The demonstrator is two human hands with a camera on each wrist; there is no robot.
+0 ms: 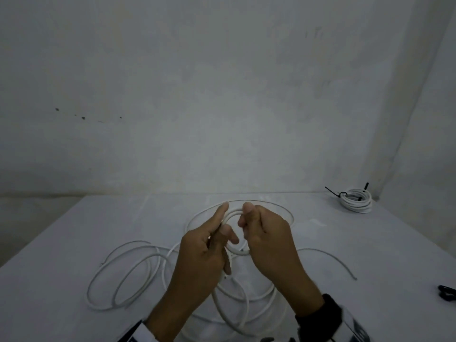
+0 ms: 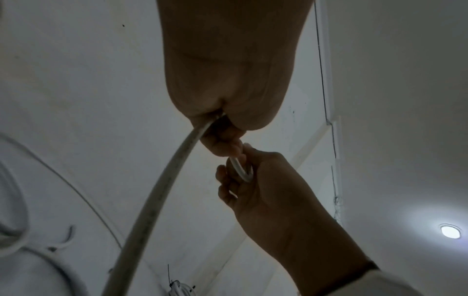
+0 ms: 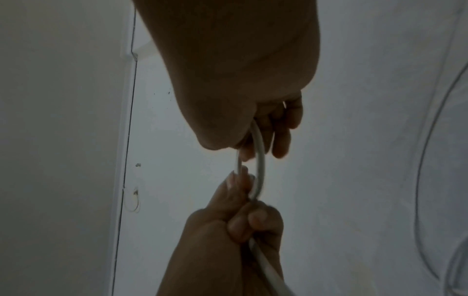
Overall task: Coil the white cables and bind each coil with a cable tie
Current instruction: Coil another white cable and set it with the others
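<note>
A small loop of white cable (image 1: pixel 234 250) is held above the counter (image 1: pixel 370 243), gripped on one side by the left hand (image 1: pixel 204 253) with fingers curled round it and on the other by the right hand (image 1: pixel 266 240), likewise closed on it. Below and to the left of the hands, the rest of the cable is spread in loose loops. Far beyond the right hand, a finished coil (image 1: pixel 355 200) bound with a black cable tie (image 1: pixel 333 192) is seen.
</note>
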